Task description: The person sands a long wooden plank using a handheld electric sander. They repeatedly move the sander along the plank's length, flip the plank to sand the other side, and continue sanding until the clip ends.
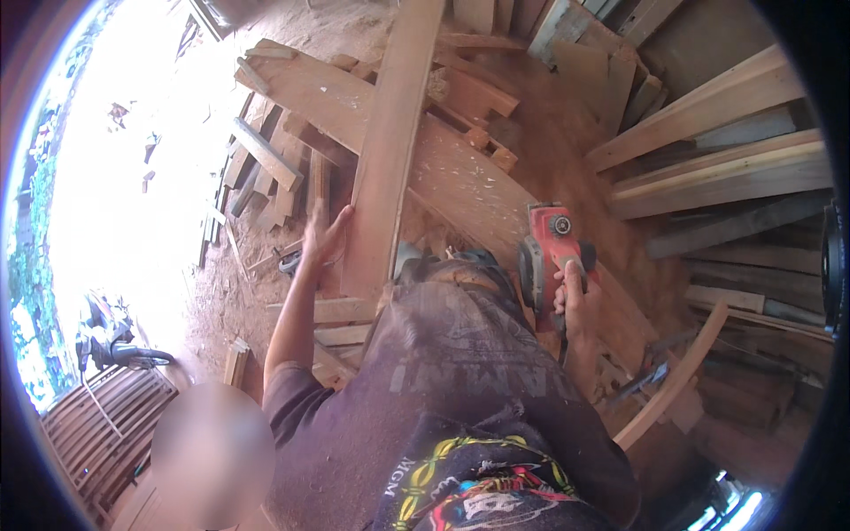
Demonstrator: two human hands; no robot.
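A long wooden plank (390, 133) stretches away from my body, tilted a little to the right at its far end. At its near left edge my left hand (326, 237) grips the plank, the thumb on the edge and some fingers hidden. To the right, my right hand (575, 290) is wrapped round the handle of a red and black electric planer (551, 232). The planer is held apart from the long plank, over a wide board (478, 181) strewn with pale shavings. Whether it touches that board I cannot tell.
Offcuts (266, 155) are heaped on the dusty ground to the left. Thick beams (726, 173) are stacked at the right, with a curved wooden piece (677, 380) nearer me. A motorcycle (115, 341) and a slatted wooden piece (102, 425) stand at the lower left.
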